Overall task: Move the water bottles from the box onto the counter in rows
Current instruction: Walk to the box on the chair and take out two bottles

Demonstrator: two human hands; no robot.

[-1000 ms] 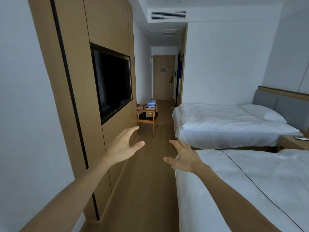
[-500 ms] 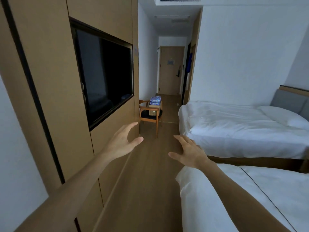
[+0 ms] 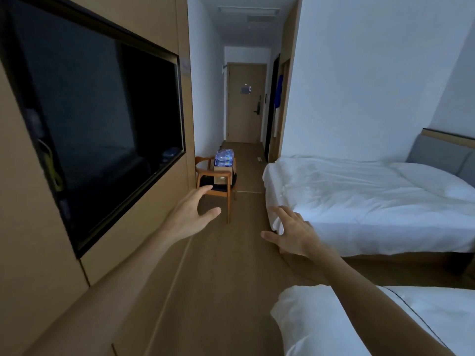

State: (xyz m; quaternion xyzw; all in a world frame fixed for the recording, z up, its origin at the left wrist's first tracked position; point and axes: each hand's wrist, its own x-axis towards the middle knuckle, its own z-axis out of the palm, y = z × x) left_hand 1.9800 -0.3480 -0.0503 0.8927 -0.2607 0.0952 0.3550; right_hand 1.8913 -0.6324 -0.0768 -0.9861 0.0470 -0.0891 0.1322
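Observation:
A pack of water bottles (image 3: pixel 224 158) with blue labels sits on top of a cardboard box (image 3: pixel 223 175), which stands on a wooden chair (image 3: pixel 216 185) far ahead by the left wall. My left hand (image 3: pixel 189 214) is stretched forward, fingers spread and holding nothing. My right hand (image 3: pixel 293 231) is also held out in front, fingers relaxed and empty. Both hands are well short of the chair. No counter is in view.
A wood-panelled wall with a dark TV screen (image 3: pixel 100 119) runs along the left. Two white beds (image 3: pixel 365 199) (image 3: pixel 401 322) line the right. A wooden floor aisle (image 3: pixel 223 278) leads to a closed door (image 3: pixel 245 102) at the far end.
The view has moved forward along the aisle: the TV, chair and far bed look larger and closer. Both hands stay stretched out and empty.

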